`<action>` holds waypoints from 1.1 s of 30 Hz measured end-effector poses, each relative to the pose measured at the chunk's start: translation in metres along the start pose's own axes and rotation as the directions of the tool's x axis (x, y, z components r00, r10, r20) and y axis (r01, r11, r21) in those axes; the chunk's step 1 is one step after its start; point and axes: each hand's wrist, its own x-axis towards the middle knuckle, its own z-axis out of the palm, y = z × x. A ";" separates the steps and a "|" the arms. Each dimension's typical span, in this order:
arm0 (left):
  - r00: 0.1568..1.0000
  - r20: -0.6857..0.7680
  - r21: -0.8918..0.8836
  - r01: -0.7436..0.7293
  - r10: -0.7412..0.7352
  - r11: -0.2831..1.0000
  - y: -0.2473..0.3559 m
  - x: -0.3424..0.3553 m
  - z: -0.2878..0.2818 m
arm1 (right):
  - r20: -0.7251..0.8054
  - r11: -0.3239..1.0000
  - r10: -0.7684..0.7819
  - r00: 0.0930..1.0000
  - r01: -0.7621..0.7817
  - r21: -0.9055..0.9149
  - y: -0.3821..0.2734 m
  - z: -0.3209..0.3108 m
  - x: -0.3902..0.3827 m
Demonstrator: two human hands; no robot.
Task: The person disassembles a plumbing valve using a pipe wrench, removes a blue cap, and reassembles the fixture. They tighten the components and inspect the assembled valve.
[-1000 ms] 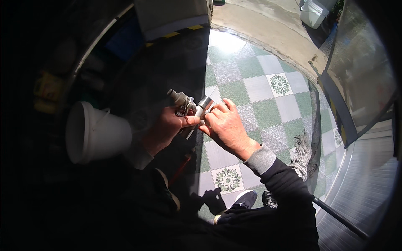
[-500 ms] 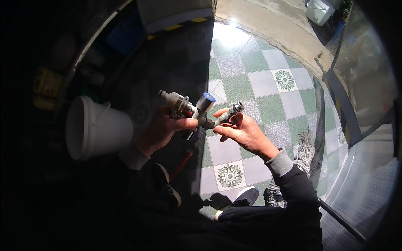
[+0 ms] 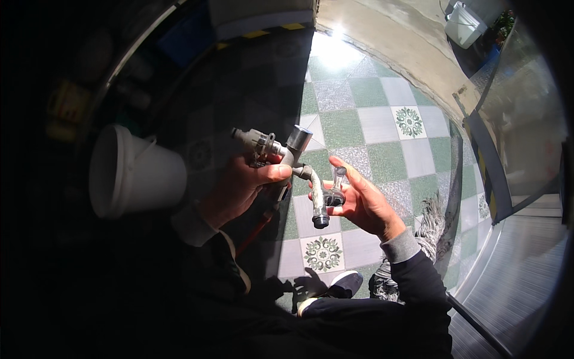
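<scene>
In my left hand (image 3: 236, 185), the fingers close round the body of a metal faucet (image 3: 291, 157) with a cylindrical chrome handle. A clear-and-metal connector sticks out from its left end. The curved, worn spout (image 3: 318, 194) bends down to a dark threaded end. My right hand (image 3: 368, 203) is beside the spout, its fingers curled around a small fitting (image 3: 336, 194) with a black rounded part and a clear or shiny tip. Whether these fingers also touch the spout, I cannot tell.
A white bucket (image 3: 140, 173) stands in shadow at left. A grey mop head (image 3: 431, 224) lies on the tiled floor (image 3: 382, 158) at right, near a glass door (image 3: 520, 107). My shoes (image 3: 345, 284) are below, and another white bucket (image 3: 463, 25) is at far right.
The spout has swung from pointing up and right to pointing down. My right hand has let go of it and opened somewhat, showing the small fitting. My left hand still grips the faucet.
</scene>
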 end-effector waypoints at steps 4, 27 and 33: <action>0.996 -0.020 0.032 -0.088 0.089 0.996 -0.007 0.000 0.010 | 0.169 0.995 -0.053 0.984 0.039 0.087 0.031 0.010 0.007; 0.987 -0.022 -0.161 0.154 -0.160 0.975 -0.012 -0.014 0.016 | 0.110 0.908 -0.244 0.964 0.266 -0.322 0.025 0.024 -0.004; 0.980 0.005 -0.167 0.197 -0.199 0.966 -0.012 -0.016 0.015 | 0.119 0.846 -0.294 0.949 0.316 -0.429 0.032 0.019 -0.007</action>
